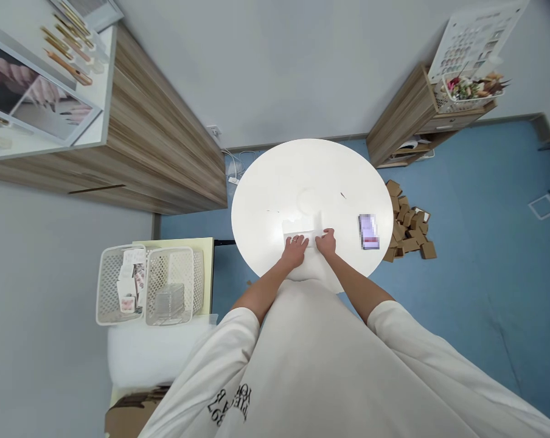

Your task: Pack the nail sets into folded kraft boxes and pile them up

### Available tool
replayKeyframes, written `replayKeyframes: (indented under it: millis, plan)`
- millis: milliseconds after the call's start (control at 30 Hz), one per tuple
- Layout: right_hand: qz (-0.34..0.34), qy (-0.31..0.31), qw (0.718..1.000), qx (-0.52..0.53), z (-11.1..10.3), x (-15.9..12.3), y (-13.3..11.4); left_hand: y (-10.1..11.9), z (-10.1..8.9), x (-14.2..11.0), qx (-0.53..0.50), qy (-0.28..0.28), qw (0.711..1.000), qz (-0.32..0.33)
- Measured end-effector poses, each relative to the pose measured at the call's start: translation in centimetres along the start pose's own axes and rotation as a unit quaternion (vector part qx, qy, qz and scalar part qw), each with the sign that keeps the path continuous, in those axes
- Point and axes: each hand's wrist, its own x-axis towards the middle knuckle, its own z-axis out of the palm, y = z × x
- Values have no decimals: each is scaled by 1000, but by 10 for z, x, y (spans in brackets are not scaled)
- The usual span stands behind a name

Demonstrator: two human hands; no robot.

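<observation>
1. White short-sleeved shirt (pixel 330 377) fills the bottom middle, nearest the camera, with black lettering on it.
2. Far left, a wood-grain cabinet (pixel 156 128) with a white top carries a framed photo of manicured hands (pixel 38 97) and gold-handled items (pixel 69 36).
3. Below it, on a pale yellow surface (pixel 208 274), one white perforated basket (pixel 105 283) holds printed cards; a second basket (pixel 156 267) just beside it holds clear plastic cases (pixel 170 301). A bulky white roll (pixel 147 353) lies in front.
4. At the centre is a rounded white surface (pixel 266 182). Near its front edge lies the thin white sheet (pixel 309 233), partly folded, reaching back toward the shirt.
5. The left hand (pixel 294 251) rests its fingers over the sheet's left part; whether its grip is closed cannot be told.
6. The right hand (pixel 327 243) has bent fingers at the sheet's right side; its grip, too, is unclear at this size.
7. Right of the hands, well apart, lies a blurred purple rectangular item (pixel 369 231).
8. Beyond, small cardboard boxes (pixel 409 228) are heaped on the blue floor (pixel 476 201).
9. Behind them, a wood-grain cabinet on the right (pixel 400 118) bears a basket of artificial-looking flowers (pixel 471 88) and a leaning chart (pixel 476 36).
</observation>
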Motion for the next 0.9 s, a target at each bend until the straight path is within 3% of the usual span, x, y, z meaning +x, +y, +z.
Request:
replayKeyframes:
  millis: [133, 333, 400, 467, 567, 633, 800, 867, 900]
  plan:
    - [-100, -48, 994, -21, 8, -11, -10, -1, -3, -4, -23, 8, 1000, -7]
    - [-165, -106, 979, -52, 15, -19, -14, -10, -1, -16, -72, 20, 997, -3]
    - [-192, -117, 972, -66, 15, -20, -12, -13, 0, -21, -88, 52, 993, -54]
    - [-217, -124, 964, -92, 14, -23, -10, -16, 0, -24, -118, 91, 977, -150]
    - [-240, -135, 951, -138, 16, -27, -7, -22, 1, -24, -202, 111, 923, -307]
    - [-257, -143, 942, -161, 17, -31, -6, -25, 1, -19, -260, 107, 885, -372]
    - [-296, -165, 922, -188, 17, -36, -2, -24, -1, -6, -332, 81, 832, -437]
    - [-303, -172, 916, -197, 15, -37, -1, -23, -3, -3, -325, 66, 832, -444]
    - [-304, -176, 915, -200, 15, -38, -1, -24, -3, -2, -308, 62, 847, -428]
